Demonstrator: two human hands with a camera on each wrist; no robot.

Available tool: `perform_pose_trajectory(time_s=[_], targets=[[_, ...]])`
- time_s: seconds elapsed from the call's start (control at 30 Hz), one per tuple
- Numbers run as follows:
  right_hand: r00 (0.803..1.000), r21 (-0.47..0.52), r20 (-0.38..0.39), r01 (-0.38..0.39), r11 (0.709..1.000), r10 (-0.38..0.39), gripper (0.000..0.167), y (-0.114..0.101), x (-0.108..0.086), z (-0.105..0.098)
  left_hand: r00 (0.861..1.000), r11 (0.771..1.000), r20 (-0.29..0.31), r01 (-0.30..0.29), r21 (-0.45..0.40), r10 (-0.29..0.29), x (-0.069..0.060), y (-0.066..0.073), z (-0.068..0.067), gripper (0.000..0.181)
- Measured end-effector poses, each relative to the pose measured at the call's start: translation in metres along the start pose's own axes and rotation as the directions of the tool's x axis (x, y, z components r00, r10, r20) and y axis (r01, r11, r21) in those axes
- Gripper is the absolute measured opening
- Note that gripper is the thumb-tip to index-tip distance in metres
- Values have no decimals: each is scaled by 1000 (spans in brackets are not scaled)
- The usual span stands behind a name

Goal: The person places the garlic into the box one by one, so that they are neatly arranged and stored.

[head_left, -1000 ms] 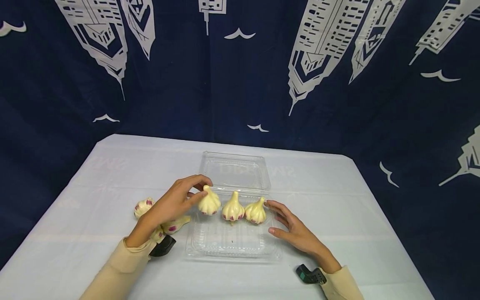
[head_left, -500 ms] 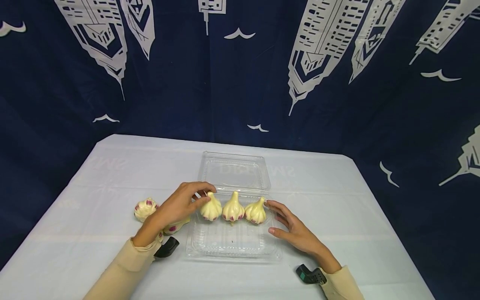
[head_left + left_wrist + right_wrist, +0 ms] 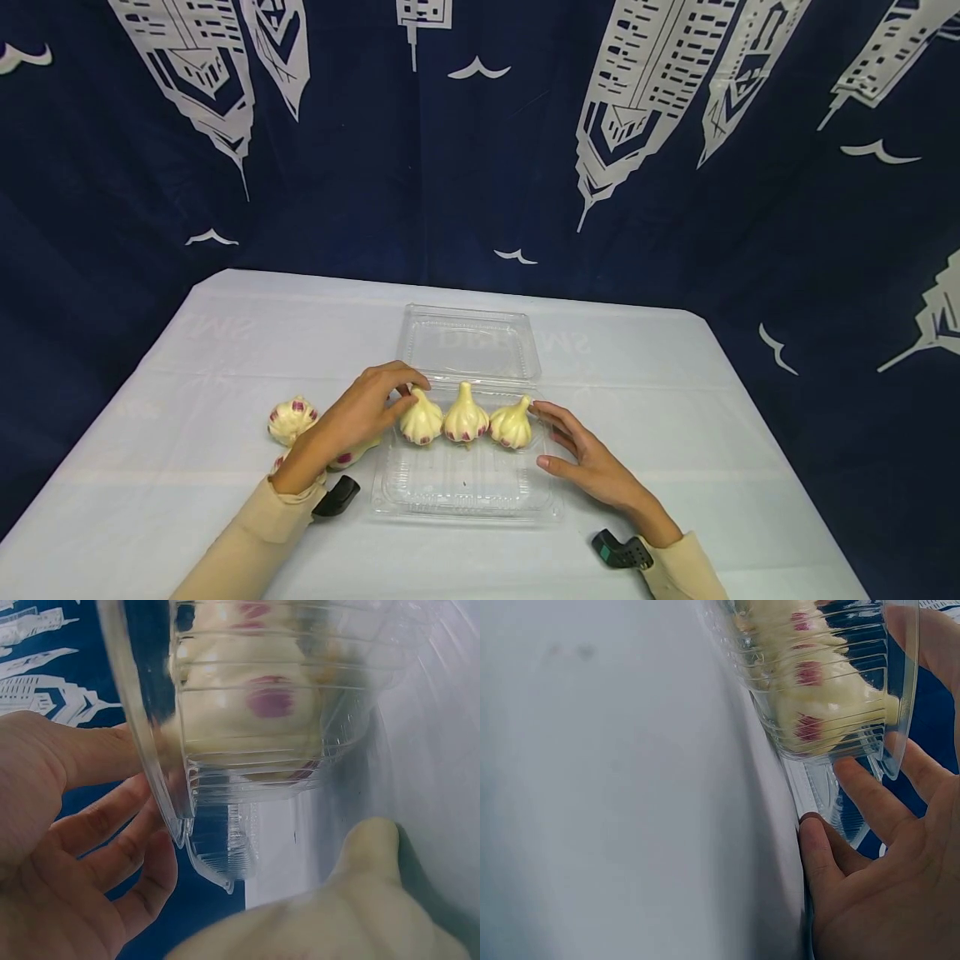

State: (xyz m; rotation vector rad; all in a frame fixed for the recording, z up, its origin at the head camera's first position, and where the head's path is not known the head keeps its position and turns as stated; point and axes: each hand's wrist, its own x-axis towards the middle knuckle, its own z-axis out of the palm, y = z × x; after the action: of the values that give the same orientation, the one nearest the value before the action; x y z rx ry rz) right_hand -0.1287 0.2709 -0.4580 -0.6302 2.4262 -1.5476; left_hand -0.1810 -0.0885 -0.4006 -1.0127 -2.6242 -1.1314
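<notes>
Three pale garlic bulbs with purple patches stand in a row in the clear plastic clamshell box [image 3: 465, 496], along its hinge side. My left hand [image 3: 367, 412] pinches the stem of the left garlic bulb [image 3: 422, 421] between thumb and fingers. Beside it are the middle bulb [image 3: 466, 417] and the right bulb [image 3: 512, 425]. My right hand [image 3: 588, 462] lies at the box's right side, fingers loosely extended, their tips close to the right bulb's stem. In the right wrist view, fingers [image 3: 877, 799] reach along the outside of the box wall.
More garlic bulbs lie on the white table left of the box, one [image 3: 292, 419] in plain sight, others partly hidden under my left forearm. The box's lid [image 3: 468, 342] lies folded back behind it. A dark blue printed cloth [image 3: 480, 167] hangs beyond the table.
My left hand has lowered the left bulb into the box, next to the middle one, which has shifted very slightly. My right hand has stayed in place.
</notes>
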Motion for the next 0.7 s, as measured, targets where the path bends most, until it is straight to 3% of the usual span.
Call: perform_pose_trajectory(time_s=[0.2,0.37,0.57,0.7], targets=[[1000,2,0,-3,1000,3,72,0,0,0,1000,999,-21,0,39,0,-1,0,-1,23],[1000,5,-4,-2,1000,2,72,0,0,0,999,1000,-34,13,25,-12,-1,1,-8,25],[1000,7,12,5,1000,-5,72,1,2,1,998,998,-33,55,40,-54,-7,1,-24,26],[1000,5,6,3,1000,-3,73,1,2,0,997,995,-25,79,63,-78,-15,3,-41,27]])
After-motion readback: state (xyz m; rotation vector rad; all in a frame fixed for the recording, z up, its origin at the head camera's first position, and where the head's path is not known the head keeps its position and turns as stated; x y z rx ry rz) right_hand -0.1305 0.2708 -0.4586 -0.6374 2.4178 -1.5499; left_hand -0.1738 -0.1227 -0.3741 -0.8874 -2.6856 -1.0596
